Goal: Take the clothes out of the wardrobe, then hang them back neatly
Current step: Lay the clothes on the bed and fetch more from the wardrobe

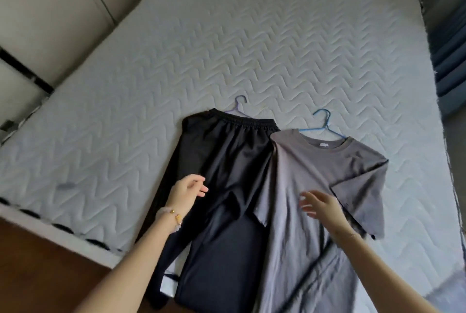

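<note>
Both our hands hover with loose fingers, holding nothing: left hand (187,190) over the black trousers (222,186), right hand (321,205) over the grey T-shirt (315,169). Both garments lie on the mattress (227,48), hangers attached; rehanging seems left.

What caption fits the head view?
Black elastic-waist trousers and grey crew-neck T-shirt lie side by side on white quilted mattress; left hand and right hand open above.
</note>
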